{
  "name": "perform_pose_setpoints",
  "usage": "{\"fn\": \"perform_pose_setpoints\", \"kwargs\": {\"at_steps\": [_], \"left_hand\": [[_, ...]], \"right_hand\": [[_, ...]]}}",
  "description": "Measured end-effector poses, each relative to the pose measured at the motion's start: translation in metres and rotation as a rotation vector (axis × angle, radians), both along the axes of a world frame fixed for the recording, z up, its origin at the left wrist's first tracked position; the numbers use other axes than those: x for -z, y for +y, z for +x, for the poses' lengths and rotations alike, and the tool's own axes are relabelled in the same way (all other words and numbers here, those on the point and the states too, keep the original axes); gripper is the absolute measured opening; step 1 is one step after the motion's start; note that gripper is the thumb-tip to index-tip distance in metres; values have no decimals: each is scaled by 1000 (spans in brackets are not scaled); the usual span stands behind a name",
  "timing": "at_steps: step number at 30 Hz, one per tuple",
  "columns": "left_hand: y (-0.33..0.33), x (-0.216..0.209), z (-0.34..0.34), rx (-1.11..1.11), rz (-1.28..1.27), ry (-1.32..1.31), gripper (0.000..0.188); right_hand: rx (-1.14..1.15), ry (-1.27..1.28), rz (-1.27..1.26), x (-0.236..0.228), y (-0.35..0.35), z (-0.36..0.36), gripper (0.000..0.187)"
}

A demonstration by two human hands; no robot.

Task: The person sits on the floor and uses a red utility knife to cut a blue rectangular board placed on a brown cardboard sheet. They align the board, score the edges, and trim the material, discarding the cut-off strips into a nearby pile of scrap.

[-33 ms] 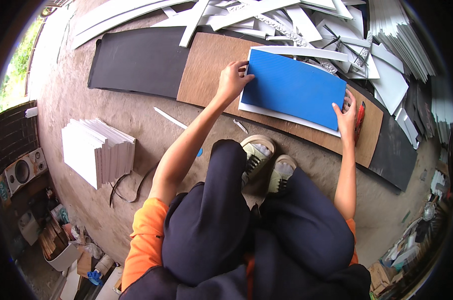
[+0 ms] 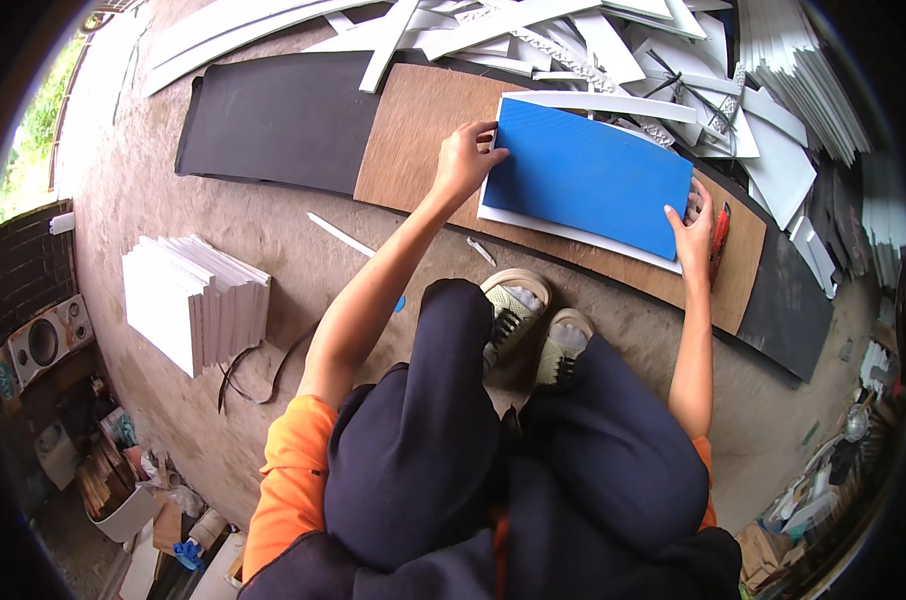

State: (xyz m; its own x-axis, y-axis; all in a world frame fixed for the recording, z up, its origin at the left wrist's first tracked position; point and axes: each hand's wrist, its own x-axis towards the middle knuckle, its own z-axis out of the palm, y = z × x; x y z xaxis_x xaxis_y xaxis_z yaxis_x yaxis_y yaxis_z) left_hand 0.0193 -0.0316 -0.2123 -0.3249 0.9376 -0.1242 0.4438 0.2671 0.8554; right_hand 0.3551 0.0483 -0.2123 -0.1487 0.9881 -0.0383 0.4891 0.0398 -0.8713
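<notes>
While flat white offcuts [image 2: 605, 50] crowd the space beyond the person's left hand [image 2: 463, 162] and right hand [image 2: 695, 228], and a red tool [image 2: 720, 240] lies just right of the latter, both grip opposite ends of a rectangular blue sheet [image 2: 591, 175] between them, over a white panel [image 2: 533, 226] on grainy brown wood [image 2: 405, 140].

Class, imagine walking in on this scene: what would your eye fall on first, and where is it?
Probably the bright blue sheet, lying over a white sheet on the brown board, with the left hand at its left end and the right hand at its right. Next, perhaps, the white offcuts heaped beyond it, then the white panels stacked at the picture's left.
</notes>
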Motion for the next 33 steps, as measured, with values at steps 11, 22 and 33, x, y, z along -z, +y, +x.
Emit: {"fn": "perform_pose_setpoints", "kwargs": {"at_steps": [11, 22, 33], "left_hand": [[-13, -9, -7, 58, -15, -19, 45], [-16, -4, -11, 68, -21, -63, 43], [-21, -9, -8, 47, -62, -53, 40]], "right_hand": [[38, 20, -169, -17, -3, -5, 68], [8, -5, -225, -24, 2, -5, 71], [-49, -83, -204, -30, 3, -5, 74]]}}
